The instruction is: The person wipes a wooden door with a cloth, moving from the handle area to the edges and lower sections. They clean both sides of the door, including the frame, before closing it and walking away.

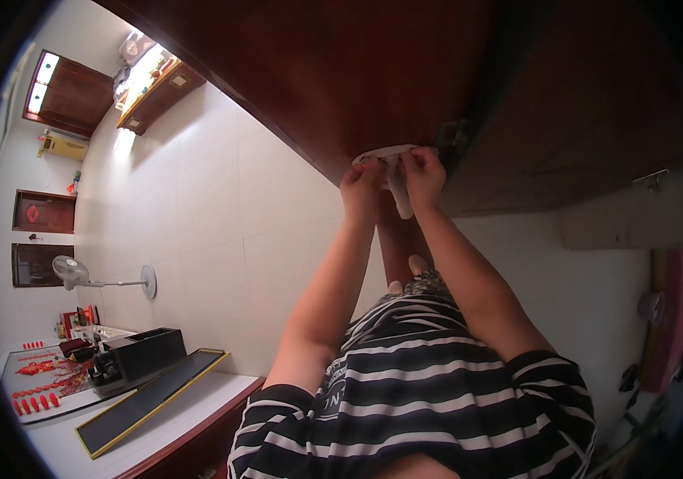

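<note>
A pale, off-white cloth (pixel 398 185) hangs at the lower part of a dark red-brown wooden door (pixel 341 78), in front of me. My left hand (pixel 363 178) pinches its left side between thumb and fingers. On the right, my right hand (pixel 424 170) grips the cloth's upper edge with bent fingers. One strip of the cloth dangles between the two hands. Both arms reach straight out from my striped shirt. What lies behind the cloth is hidden.
A grey pedestal fan (pixel 148 282) stands on the tiled floor at left. A yellow-framed dark panel (pixel 153 404) leans by a black box (pixel 150 353) at lower left. A wooden table (pixel 168 87) is at upper left. Metal door hardware (pixel 452 135) sits right of my hands.
</note>
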Available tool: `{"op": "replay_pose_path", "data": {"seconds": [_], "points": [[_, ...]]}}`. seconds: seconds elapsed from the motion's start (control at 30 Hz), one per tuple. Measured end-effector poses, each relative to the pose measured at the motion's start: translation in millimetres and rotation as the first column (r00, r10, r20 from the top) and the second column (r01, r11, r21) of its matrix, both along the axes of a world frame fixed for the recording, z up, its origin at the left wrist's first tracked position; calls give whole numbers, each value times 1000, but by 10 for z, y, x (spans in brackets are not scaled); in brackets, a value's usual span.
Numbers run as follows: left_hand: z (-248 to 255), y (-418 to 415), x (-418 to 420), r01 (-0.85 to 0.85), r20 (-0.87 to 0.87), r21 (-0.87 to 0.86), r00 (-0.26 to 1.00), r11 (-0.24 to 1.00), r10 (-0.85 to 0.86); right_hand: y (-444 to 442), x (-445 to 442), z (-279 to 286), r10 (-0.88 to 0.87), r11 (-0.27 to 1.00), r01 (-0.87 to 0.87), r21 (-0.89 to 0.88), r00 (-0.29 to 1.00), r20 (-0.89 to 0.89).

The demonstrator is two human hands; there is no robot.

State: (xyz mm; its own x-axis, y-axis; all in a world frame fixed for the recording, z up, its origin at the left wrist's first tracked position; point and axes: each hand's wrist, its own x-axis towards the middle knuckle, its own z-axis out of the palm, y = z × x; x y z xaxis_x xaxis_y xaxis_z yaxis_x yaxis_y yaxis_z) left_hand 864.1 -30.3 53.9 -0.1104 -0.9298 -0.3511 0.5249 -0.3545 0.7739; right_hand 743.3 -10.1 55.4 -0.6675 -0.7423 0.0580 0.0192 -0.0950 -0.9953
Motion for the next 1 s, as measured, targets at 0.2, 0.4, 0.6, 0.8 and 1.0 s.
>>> {"op": "replay_pose_path", "data": {"seconds": [0.2,0.4,0.6,0.8,1.0], "points": [[-242,-112,-118,-58,43,253,998,966,49,-14,-115,-429,-37,962,109,252,961,-275],[455,-16,28,-60,-133,60,989,996,68,23,-44,665,106,994,-104,20,980,-167],[2271,-3,129,-274,-240,-536,956,799,167,-272,38,2386,-30,757,-251,-603,909,-416],[2583,-201,170,-183,43,-855,908,485,417,-597,125,2840,-602,574,-252,-779,515,-610],[1226,57,132,-316,158,-611,850,726,502,-393,330,1020,-220,810,-435,-394,398,-890]]}}
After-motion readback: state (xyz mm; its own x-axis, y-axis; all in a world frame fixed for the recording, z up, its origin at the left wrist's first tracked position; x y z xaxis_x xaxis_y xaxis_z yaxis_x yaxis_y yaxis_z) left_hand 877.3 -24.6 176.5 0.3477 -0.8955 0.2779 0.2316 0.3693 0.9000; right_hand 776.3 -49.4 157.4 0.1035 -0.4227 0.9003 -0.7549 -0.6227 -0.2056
